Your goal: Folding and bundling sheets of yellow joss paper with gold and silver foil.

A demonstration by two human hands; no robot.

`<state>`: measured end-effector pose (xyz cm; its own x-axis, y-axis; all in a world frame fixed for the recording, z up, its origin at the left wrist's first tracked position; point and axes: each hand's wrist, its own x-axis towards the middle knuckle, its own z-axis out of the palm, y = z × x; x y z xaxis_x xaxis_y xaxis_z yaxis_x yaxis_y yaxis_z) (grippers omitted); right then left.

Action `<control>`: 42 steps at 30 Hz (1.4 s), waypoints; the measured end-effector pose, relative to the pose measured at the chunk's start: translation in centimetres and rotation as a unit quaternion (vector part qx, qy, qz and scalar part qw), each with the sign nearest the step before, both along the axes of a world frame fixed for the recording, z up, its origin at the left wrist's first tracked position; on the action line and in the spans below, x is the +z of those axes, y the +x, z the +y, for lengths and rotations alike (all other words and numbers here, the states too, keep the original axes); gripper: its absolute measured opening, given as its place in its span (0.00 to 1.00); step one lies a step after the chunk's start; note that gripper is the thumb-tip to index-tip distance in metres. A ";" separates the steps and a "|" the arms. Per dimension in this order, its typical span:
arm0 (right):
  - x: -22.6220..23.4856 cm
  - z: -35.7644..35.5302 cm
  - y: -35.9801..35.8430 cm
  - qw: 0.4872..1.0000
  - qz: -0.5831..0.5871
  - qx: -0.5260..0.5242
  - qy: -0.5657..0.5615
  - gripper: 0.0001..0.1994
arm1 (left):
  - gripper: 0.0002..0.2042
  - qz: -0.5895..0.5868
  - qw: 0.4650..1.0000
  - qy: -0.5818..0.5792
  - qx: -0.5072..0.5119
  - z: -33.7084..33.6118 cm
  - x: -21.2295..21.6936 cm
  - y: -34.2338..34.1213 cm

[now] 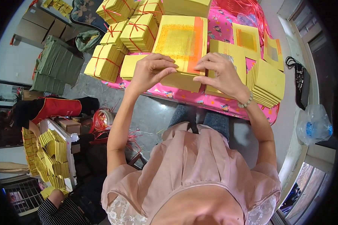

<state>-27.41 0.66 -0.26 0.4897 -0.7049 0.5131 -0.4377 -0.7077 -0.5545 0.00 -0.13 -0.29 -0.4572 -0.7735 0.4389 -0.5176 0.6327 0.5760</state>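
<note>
My pink blouse (191,165) fills the lower view, forearms rising from it to the pink table (218,103). My left hand (150,71) and right hand (219,73) meet at the near edge of the yellow paper stack (180,47), each pinching that edge between thumb and fingertips. The stack lies just beyond my fingers, its long axis running away from me. Both hands sit equally near; tied bundles (139,32) lie left.
</note>
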 end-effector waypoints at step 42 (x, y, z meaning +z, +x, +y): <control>1.7 -1.3 -0.1 0.999 0.052 0.003 0.008 0.10 | 0.09 -0.019 0.997 0.061 -0.041 -0.5 1.4 0.5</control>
